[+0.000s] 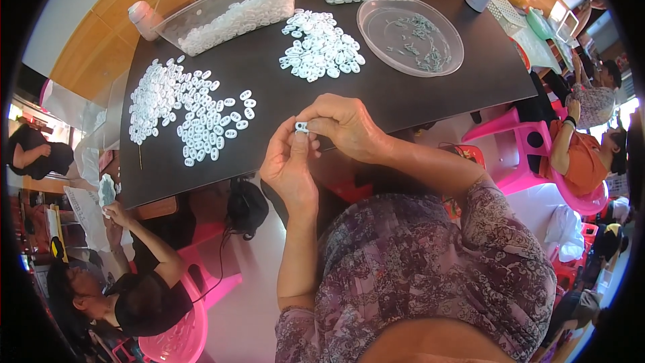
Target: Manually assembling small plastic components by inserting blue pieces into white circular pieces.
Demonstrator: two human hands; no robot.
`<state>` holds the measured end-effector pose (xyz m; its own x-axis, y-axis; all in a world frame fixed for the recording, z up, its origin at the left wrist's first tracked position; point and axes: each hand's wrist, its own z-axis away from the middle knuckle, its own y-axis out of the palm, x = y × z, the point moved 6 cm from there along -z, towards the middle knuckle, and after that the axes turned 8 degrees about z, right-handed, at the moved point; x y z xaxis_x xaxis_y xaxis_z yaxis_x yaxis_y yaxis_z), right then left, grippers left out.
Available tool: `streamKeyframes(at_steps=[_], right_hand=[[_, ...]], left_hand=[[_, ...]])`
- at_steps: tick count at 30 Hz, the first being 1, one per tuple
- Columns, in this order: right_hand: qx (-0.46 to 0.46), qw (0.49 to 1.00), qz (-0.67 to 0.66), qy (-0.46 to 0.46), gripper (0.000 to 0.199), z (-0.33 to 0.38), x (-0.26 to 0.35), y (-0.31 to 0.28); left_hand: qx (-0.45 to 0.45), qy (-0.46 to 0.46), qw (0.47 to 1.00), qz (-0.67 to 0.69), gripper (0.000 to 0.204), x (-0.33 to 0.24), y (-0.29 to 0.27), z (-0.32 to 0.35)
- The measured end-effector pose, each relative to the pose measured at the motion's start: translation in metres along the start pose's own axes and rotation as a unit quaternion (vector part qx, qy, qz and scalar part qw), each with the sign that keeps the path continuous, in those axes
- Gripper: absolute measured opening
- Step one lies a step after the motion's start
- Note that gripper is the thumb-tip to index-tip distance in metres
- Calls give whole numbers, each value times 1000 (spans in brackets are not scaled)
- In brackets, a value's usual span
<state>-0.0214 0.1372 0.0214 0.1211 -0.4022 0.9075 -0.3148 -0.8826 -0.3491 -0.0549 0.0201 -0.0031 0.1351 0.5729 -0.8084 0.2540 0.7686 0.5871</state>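
From the head view, your left hand (290,165) and right hand (344,124) pinch one white ring (302,126) above the desk (269,87), where two ring piles (181,107) look unworked and the dish (410,37) holds little.

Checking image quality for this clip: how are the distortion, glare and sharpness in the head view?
Head view: strong fisheye, the black table edges bow and corners go black; hands and small white piece at centre are sharp; mild glare on the clear round dish; bright, washed-out patches at the right rim.
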Motion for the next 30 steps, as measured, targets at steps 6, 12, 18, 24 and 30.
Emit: streamKeyframes(at_steps=[6,12,18,24,30], right_hand=[[11,997,-63,53,9,1,-5,3],[19,996,-70,44,8,-1,-1,2],[14,998,-52,39,9,0,-4,2],[8,1000,-10,17,12,4,-5,6],[-16,978,173,-114,24,7,15,2]], left_hand=[[12,1,1000,-1,22,3,-2,-1],[48,-23,998,-27,25,2,-5,0],[28,-1,999,-23,23,3,-4,-1],[11,8,1000,5,24,7,-8,-2],[-2,-29,999,13,22,6,-11,-4]])
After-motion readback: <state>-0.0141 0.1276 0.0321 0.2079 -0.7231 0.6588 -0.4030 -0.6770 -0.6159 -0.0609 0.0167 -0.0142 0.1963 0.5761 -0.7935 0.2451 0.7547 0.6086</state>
